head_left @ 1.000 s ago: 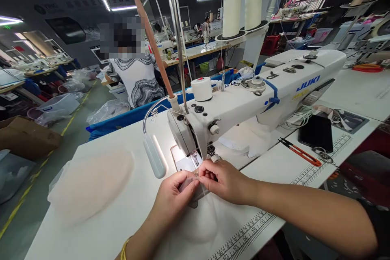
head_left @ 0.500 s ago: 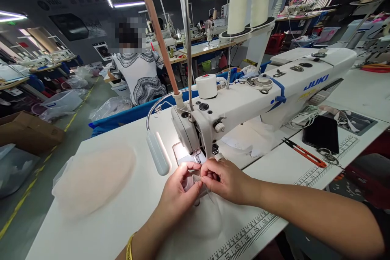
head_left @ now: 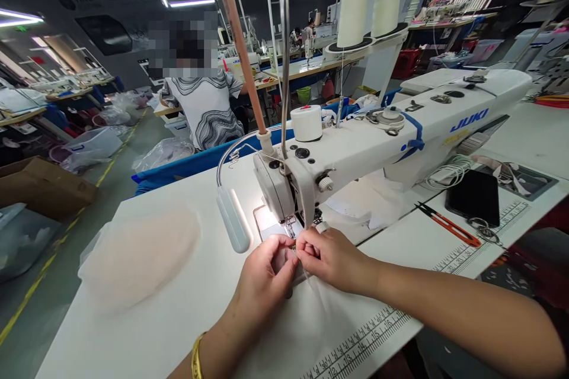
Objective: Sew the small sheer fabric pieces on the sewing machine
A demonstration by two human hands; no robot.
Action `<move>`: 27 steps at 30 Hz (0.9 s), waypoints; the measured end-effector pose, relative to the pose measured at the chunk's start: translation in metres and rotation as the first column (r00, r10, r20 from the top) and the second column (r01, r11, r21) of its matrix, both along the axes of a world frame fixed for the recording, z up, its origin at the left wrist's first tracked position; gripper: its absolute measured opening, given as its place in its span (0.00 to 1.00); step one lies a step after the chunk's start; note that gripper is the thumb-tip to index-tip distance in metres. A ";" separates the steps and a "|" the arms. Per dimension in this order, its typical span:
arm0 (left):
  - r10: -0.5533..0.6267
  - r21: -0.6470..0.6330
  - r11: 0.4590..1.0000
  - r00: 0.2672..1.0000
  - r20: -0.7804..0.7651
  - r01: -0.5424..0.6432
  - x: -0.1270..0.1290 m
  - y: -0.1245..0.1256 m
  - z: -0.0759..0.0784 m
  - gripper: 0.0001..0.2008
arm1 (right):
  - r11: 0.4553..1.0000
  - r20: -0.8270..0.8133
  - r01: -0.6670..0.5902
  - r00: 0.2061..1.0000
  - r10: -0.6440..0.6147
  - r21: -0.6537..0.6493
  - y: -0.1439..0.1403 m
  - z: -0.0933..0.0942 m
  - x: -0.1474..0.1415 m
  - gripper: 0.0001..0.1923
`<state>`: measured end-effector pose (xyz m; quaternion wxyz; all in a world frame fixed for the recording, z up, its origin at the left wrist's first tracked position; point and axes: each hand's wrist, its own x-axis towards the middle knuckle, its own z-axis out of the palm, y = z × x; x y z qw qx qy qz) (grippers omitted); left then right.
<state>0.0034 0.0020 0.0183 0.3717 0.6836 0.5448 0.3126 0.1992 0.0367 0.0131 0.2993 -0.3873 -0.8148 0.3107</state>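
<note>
A white JUKI sewing machine point(head_left: 400, 130) stands on the white table point(head_left: 178, 320). Both my hands meet just in front of its needle and presser foot point(head_left: 290, 228). My left hand point(head_left: 267, 275) pinches a small sheer pale fabric piece point(head_left: 284, 260) from the left, thumb on top. From the right, my right hand point(head_left: 331, 257) pinches the same piece with its fingertips. A larger sheer white cloth point(head_left: 311, 314) lies under the hands.
A stack of pale oval pieces point(head_left: 137, 254) lies at the left of the table. Red thread snips point(head_left: 448, 224), a black phone point(head_left: 473, 196) and a key ring lie at the right. Two thread cones point(head_left: 368, 9) stand behind the machine. Another person sits at the station beyond.
My hands have moved the small fabric piece a little closer to the presser foot. The view has shifted slightly; nothing else on the table moved.
</note>
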 end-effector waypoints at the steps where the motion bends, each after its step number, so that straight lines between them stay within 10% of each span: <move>1: 0.003 0.073 0.997 0.997 -0.072 0.003 0.000 0.001 -0.003 0.09 | 0.999 0.057 0.024 0.998 -0.026 0.037 0.001 -0.002 -0.002 0.09; 6: 0.151 0.588 0.806 0.933 -0.327 0.075 0.001 0.004 -0.011 0.08 | 0.973 0.208 0.095 0.968 -0.139 0.209 0.004 -0.006 -0.008 0.11; 10: 0.137 0.680 0.688 0.874 -0.466 0.255 0.000 0.000 -0.009 0.13 | 0.970 0.190 0.109 0.970 -0.151 0.216 0.005 -0.006 -0.007 0.07; 27: 0.045 0.610 0.728 0.865 -0.500 0.314 -0.009 0.004 -0.007 0.15 | 0.890 0.378 -0.081 0.920 -0.107 0.450 0.011 -0.010 0.013 0.10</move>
